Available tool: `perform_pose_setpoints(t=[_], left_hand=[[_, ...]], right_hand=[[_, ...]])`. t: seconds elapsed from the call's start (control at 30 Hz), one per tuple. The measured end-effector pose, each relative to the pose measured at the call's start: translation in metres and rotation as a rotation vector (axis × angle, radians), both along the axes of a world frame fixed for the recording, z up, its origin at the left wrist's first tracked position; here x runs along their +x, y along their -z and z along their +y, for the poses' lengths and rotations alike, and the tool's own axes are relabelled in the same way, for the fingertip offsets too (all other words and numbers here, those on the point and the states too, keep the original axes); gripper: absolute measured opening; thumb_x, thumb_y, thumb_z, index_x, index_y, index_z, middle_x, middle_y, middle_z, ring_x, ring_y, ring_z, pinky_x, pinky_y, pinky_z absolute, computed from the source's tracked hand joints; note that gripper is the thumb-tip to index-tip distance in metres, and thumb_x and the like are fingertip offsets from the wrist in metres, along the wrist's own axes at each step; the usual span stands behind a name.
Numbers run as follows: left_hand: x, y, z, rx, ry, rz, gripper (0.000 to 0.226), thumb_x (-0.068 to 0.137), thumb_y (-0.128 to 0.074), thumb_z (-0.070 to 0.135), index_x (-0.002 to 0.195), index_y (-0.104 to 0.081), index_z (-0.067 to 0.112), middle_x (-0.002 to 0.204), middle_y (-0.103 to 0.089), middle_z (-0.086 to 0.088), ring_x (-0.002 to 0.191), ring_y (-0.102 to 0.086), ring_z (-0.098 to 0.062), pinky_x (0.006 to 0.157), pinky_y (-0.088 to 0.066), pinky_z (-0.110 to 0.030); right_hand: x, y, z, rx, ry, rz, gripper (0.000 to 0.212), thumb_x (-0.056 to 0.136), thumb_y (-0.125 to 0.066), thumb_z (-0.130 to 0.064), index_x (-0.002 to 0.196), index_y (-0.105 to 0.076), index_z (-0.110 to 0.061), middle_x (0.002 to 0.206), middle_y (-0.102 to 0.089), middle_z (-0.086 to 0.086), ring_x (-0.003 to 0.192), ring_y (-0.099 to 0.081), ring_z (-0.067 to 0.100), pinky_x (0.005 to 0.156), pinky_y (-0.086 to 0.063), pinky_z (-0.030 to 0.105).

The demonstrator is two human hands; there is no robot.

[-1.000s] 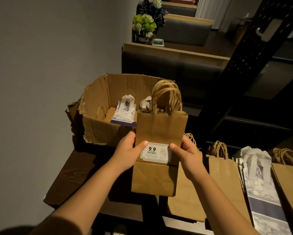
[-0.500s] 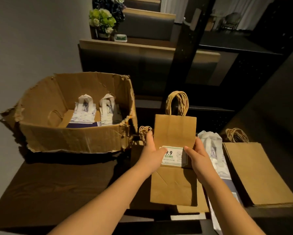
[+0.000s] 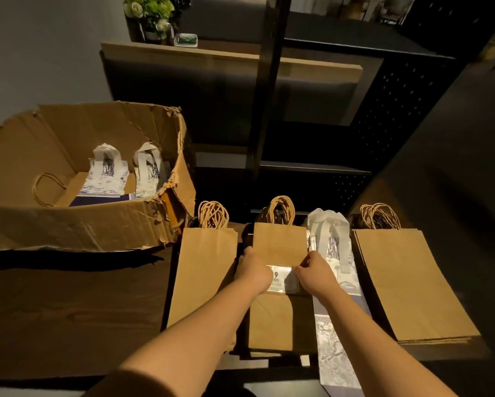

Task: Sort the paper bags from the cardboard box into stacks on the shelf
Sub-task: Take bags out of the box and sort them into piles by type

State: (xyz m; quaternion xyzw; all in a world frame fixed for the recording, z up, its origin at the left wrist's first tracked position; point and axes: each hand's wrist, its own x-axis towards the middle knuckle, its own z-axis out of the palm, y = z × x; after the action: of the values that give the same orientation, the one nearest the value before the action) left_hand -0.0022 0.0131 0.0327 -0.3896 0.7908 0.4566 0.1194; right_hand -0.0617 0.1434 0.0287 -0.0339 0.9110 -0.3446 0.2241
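At far left I see the cardboard box [image 3: 77,224] with printed white bags inside, so sorting is unfinished. Next, a tall brown stack [image 3: 203,270]. My left hand [image 3: 253,270] and right hand [image 3: 315,275] pinch opposite edges of the small brown bag [image 3: 279,246], squaring it on its matching pile. White stack [image 3: 333,282] and wide brown stack [image 3: 407,282] follow.

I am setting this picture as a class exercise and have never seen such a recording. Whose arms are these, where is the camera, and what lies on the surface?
The camera sits on a person's head, looking down at their own bare arms. The left hand and right hand together hold a small brown paper bag with a white label, over a stack on the dark shelf. Beside it lie a taller brown bag stack, a white patterned bag stack and a wide brown bag stack. At left, a torn cardboard box holds more bags.
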Motion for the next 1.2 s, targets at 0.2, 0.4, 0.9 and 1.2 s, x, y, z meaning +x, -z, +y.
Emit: perform_pose_setpoints(t=[0.2, 0.4, 0.9, 1.2], left_hand=[[-0.012, 0.007, 0.008, 0.008, -0.062, -0.136, 0.083, 0.086, -0.060, 0.007, 0.151, -0.009, 0.014, 0.148, -0.033, -0.015, 0.125, -0.046, -0.034, 0.099, -0.047, -0.041], [-0.015, 0.007, 0.013, -0.021, -0.098, -0.158, 0.094, 0.088, -0.058, 0.013, 0.153, 0.010, 0.010, 0.155, -0.019, -0.015, 0.136, -0.031, -0.033, 0.106, -0.039, -0.040], [-0.013, 0.013, 0.018, 0.136, -0.200, -0.116, 0.095, 0.088, -0.058, 0.015, 0.153, 0.010, 0.020, 0.150, -0.034, -0.012, 0.128, -0.045, -0.032, 0.105, -0.044, -0.046], [-0.012, 0.005, 0.003, 0.329, -0.305, -0.049, 0.074, 0.087, -0.050, 0.006, 0.148, -0.012, 0.019, 0.124, -0.053, -0.016, 0.106, -0.058, -0.033, 0.092, -0.052, -0.050]], right_hand=[[-0.014, 0.011, -0.004, 0.046, -0.080, -0.018, 0.016, 0.091, -0.058, -0.014, 0.101, -0.046, -0.012, 0.091, -0.053, 0.001, 0.084, -0.052, 0.020, 0.066, -0.041, 0.028], [-0.019, 0.017, -0.004, 0.017, -0.105, -0.036, 0.016, 0.090, -0.057, -0.011, 0.101, -0.044, -0.011, 0.088, -0.053, 0.000, 0.075, -0.051, 0.013, 0.053, -0.036, 0.020], [-0.021, 0.037, -0.001, 0.016, -0.103, -0.097, 0.025, 0.089, -0.056, -0.010, 0.109, -0.041, -0.012, 0.097, -0.056, 0.006, 0.088, -0.058, 0.023, 0.064, -0.044, 0.029], [-0.021, 0.040, -0.010, -0.004, -0.092, -0.102, 0.026, 0.087, -0.052, -0.013, 0.111, -0.052, -0.002, 0.084, -0.060, 0.006, 0.065, -0.052, 0.016, 0.050, -0.036, 0.024]])
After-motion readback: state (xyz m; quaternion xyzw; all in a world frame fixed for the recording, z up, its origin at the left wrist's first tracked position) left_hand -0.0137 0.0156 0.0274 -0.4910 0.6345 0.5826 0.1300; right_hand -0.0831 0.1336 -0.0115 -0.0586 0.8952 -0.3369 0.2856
